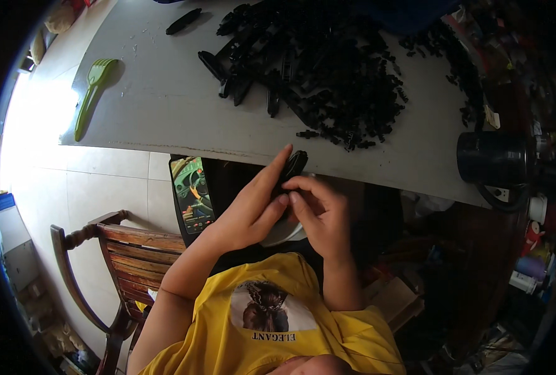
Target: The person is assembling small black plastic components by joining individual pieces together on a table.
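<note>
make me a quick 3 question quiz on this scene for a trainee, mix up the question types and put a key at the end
1. True or false: the green fork-shaped tool lies to the left of the heap of black parts on the grey table.
2. What is held between the two hands?
a) a lit screen
b) a slim black piece
c) a white bowl
3. Fill in: the hand nearer the lit screen is the ____ hand.

Key: 1. True. 2. b. 3. Left.
</note>
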`<state>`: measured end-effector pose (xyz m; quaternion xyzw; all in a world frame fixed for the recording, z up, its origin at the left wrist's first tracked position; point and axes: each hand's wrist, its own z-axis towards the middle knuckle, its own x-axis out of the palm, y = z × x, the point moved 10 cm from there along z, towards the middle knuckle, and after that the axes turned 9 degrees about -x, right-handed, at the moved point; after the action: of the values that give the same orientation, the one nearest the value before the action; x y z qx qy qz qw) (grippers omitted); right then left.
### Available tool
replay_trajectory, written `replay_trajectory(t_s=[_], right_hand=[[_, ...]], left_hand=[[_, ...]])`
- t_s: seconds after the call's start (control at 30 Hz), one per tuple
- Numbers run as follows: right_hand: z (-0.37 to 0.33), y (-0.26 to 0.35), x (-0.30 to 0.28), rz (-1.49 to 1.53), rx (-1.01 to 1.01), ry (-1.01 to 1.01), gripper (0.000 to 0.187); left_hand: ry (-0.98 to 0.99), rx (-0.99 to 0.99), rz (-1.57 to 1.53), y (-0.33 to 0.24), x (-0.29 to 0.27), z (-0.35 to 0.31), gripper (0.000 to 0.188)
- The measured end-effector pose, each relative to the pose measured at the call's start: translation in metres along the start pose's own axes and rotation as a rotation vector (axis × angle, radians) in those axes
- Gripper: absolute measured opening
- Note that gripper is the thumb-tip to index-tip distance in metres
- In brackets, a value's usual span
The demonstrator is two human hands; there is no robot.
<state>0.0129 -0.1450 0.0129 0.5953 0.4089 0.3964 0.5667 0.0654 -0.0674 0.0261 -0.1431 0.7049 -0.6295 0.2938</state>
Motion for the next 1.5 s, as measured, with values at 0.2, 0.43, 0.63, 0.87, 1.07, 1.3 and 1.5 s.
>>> replay_trajectory(t_s=[0.2, 0.43, 0.63, 0.87, 1.07, 1.3, 1.5], right_hand=[[-0.004, 0.013, -0.011, 0.035, -0.090, -0.019, 0.014], [-0.001, 0.009, -0.012, 0.177, -0.033, -0.130, 0.018], [-0.005, -0.027, -0.023, 0.267, 0.111, -0.069, 0.027], [0.034, 0.010, -0.052, 0.114, -0.342, -0.295, 0.029], [0.071, 0.014, -0.011, -1.093, -0.234, -0.052, 0.031], [0.036, -0.026, -0.048, 0.038, 0.060, -0.138, 0.016], [0.019, -0.019, -0.041, 0.307, 0.061, -0.149, 0.010]], left_hand=[[0.064, -0.064, -0.137, -0.003, 0.004, 0.002, 0.062], [0.146, 0.079, -0.010, -0.005, 0.017, -0.002, 0.064], [0.238, -0.107, -0.154, 0.000, 0.024, -0.001, 0.062], [-0.283, 0.097, 0.293, -0.024, -0.042, 0.070, 0.024], [-0.365, 0.168, 0.849, -0.027, -0.029, 0.127, 0.020], [-0.301, 0.040, 0.240, -0.016, -0.046, 0.104, 0.023], [-0.166, -0.233, -0.359, 0.033, -0.032, 0.059, 0.024]])
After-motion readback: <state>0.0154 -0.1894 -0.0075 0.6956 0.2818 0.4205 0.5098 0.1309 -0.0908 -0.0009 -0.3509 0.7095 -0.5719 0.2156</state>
